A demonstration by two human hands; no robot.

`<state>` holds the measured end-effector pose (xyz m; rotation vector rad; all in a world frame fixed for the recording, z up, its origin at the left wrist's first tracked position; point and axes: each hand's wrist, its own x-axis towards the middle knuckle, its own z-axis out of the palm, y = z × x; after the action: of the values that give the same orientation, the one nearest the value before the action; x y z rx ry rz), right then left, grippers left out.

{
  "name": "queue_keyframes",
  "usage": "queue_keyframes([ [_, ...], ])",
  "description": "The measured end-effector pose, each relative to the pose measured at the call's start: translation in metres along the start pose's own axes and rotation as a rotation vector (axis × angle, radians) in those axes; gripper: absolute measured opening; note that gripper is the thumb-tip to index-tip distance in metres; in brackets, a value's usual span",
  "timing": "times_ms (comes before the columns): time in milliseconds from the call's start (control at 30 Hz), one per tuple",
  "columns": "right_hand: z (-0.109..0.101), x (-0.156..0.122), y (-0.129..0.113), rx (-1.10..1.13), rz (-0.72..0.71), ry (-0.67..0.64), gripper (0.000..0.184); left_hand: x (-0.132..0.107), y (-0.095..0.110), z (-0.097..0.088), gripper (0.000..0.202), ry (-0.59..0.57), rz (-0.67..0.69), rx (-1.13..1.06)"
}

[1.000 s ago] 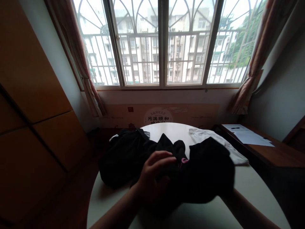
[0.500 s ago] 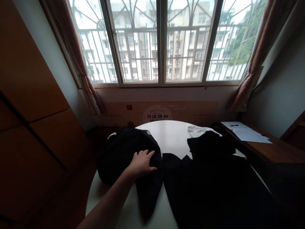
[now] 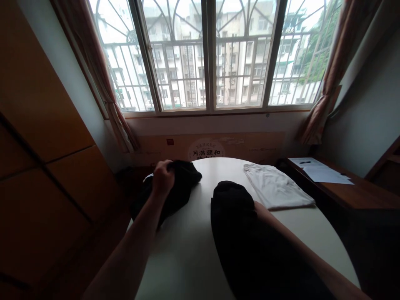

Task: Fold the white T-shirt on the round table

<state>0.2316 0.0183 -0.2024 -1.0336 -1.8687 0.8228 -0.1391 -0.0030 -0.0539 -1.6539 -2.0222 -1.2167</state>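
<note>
My left hand (image 3: 162, 178) is closed on the far edge of a black garment (image 3: 176, 187) bunched at the left rim of the round white table (image 3: 190, 250). A second black garment (image 3: 243, 237) lies spread in the middle of the table, running toward me. My right forearm (image 3: 300, 254) rests across it, and my right hand is hidden under or behind its far fold. A folded white garment (image 3: 276, 189) lies flat on the table's far right.
A barred window (image 3: 206, 58) with tied curtains fills the far wall, with a printed cardboard panel (image 3: 209, 148) below it. A wooden desk (image 3: 346, 191) with papers stands to the right. Wooden cabinet doors (image 3: 46, 175) line the left side.
My left hand went from lying flat on the left black garment to gripping its far edge. The middle garment, first bunched, was spread and now lies flat; the white garment is uncovered.
</note>
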Motion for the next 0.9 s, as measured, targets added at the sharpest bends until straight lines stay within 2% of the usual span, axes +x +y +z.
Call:
queue_keyframes([
  [33, 0.001, -0.001, 0.001, -0.011, 0.023, -0.014, 0.012, 0.022, -0.008, -0.014, 0.030, 0.098, -0.061, 0.006],
  [100, 0.002, -0.003, 0.003, -0.021, 0.055, -0.030, 0.014, 0.061, -0.027, -0.039, 0.035, 0.213, -0.158, 0.098],
  [133, 0.002, -0.003, 0.003, -0.018, 0.058, -0.029, 0.014, 0.075, -0.037, -0.049, 0.038, 0.226, -0.207, 0.156],
  [200, 0.002, -0.003, 0.003, -0.011, 0.054, -0.028, 0.015, 0.090, -0.057, -0.057, 0.043, 0.176, -0.249, 0.216],
  [267, 0.002, -0.002, 0.003, -0.005, 0.053, -0.038, 0.015, 0.085, -0.073, -0.050, 0.044, 0.054, -0.268, 0.254],
  [400, 0.002, 0.000, 0.002, -0.020, 0.066, -0.052, 0.019, 0.042, -0.097, -0.010, 0.039, -0.283, -0.289, 0.322],
  [433, 0.002, 0.000, 0.002, -0.033, 0.075, -0.057, 0.020, 0.033, -0.101, -0.002, 0.040, -0.324, -0.291, 0.338],
  [500, 0.003, 0.000, 0.003, -0.059, 0.091, -0.066, 0.021, 0.022, -0.106, 0.008, 0.050, -0.337, -0.292, 0.371],
  [600, 0.004, 0.000, 0.005, -0.069, 0.094, -0.074, 0.020, 0.030, -0.106, 0.009, 0.067, -0.234, -0.216, 0.384],
  [667, 0.005, 0.000, 0.008, -0.052, 0.082, -0.073, 0.020, 0.041, -0.100, 0.007, 0.067, -0.188, -0.072, 0.347],
  [700, 0.006, 0.000, 0.010, -0.036, 0.076, -0.070, 0.019, 0.045, -0.095, 0.007, 0.065, -0.214, 0.008, 0.326],
  [767, 0.006, 0.000, 0.013, 0.006, 0.063, -0.064, 0.016, 0.044, -0.082, 0.014, 0.065, -0.388, 0.111, 0.316],
  [833, 0.006, 0.001, 0.015, 0.037, 0.057, -0.060, 0.013, 0.033, -0.068, 0.027, 0.077, -0.629, 0.109, 0.370],
  [900, 0.006, 0.002, 0.015, 0.051, 0.053, -0.055, 0.012, 0.017, -0.054, 0.042, 0.093, -0.791, 0.076, 0.492],
])
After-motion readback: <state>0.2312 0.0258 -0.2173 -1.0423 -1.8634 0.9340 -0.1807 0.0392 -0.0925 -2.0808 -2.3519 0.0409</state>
